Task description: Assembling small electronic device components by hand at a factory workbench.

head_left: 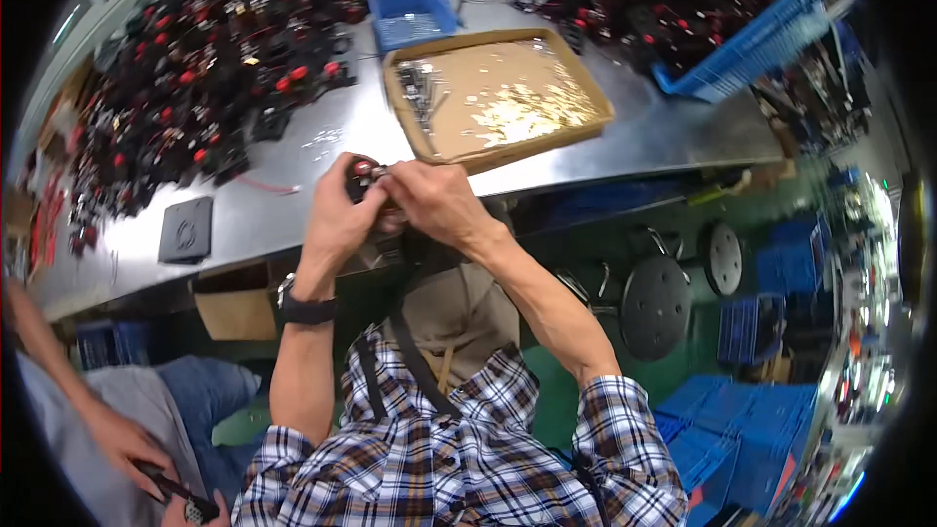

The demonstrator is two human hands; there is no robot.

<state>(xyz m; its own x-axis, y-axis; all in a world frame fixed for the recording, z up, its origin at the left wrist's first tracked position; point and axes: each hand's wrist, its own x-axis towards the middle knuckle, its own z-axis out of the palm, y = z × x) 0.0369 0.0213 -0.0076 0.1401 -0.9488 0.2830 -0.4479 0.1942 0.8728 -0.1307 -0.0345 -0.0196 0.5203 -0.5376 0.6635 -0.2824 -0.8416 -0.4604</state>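
Close to the table's near edge, my left hand [339, 217] grips a small black part with a red piece [362, 169] on it. The thumb and fingers of my right hand [436, 197] are pinched together against that part's right side. Whatever lies between these fingertips is too small to make out. Just beyond my hands sits a shallow cardboard tray [498, 150] with many small gold-coloured pieces, and dark metal pins on its left side. To the left spreads a large heap of black and red parts [210, 88].
A small blue bin [415, 15] stands behind the tray. At the right is a blue crate [747, 63] beside another heap of parts. A black square plate [185, 230] lies left on the metal table [293, 210]. Round stools [656, 307] stand right; another person's hand [127, 439] shows lower left.
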